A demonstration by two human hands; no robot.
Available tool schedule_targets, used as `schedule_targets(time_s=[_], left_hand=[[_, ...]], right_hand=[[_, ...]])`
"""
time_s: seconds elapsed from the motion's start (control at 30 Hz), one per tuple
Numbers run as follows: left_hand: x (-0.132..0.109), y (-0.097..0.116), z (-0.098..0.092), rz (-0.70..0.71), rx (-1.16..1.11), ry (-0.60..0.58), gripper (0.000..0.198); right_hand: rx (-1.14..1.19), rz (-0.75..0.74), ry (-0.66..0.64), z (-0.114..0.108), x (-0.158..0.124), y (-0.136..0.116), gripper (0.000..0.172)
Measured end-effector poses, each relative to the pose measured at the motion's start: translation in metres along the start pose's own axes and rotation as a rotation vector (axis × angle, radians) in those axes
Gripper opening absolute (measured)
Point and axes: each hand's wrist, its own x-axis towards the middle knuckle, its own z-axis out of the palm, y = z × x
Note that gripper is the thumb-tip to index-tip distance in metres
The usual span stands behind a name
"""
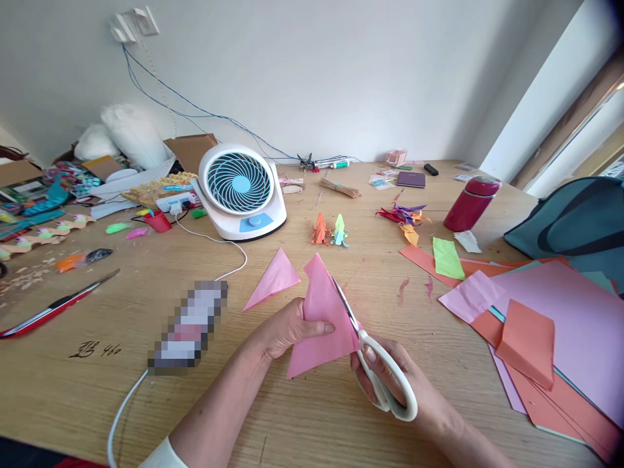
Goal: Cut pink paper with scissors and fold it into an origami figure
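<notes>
A folded pink paper (324, 305) is pinched in my left hand (295, 328), its thumb lying across the front and the other fingers hidden behind. My right hand (390, 367) grips white-handled scissors (397, 383), fingers through the loops. The scissor blades lie along the paper's right edge, nearly closed. Just behind my left hand, a pink paper triangle (273, 278) rests on the wooden table (234, 416). Farther back stand an orange folded paper figure (319, 231) and a green one (340, 232).
A white fan (238, 188) stands behind, with a blurred phone (190, 328) and its cable at left. A knife-like tool (58, 305) lies far left. Coloured paper sheets (575, 318), a red flask (472, 205) and a teal bag (575, 221) occupy the right.
</notes>
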Motion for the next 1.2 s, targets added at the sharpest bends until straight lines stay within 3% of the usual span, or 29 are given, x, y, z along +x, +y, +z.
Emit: schedule_targets(time_s=[0.4, 0.7, 1.2], left_hand=[[-0.0013, 0.0012, 0.0018, 0.003, 0.002, -0.003, 0.042], [-0.0014, -0.0033, 0.0033, -0.017, 0.05, -0.031, 0.045], [-0.0005, -0.0057, 0.0048, -0.013, 0.136, -0.046, 0.051]], right_hand=[[0.014, 0.018, 0.005, 0.0004, 0.0019, 0.0017, 0.06], [-0.026, -0.068, -0.016, -0.0016, 0.0018, 0.0011, 0.057], [-0.132, -0.044, 0.047, -0.001, -0.0007, -0.0049, 0.052]])
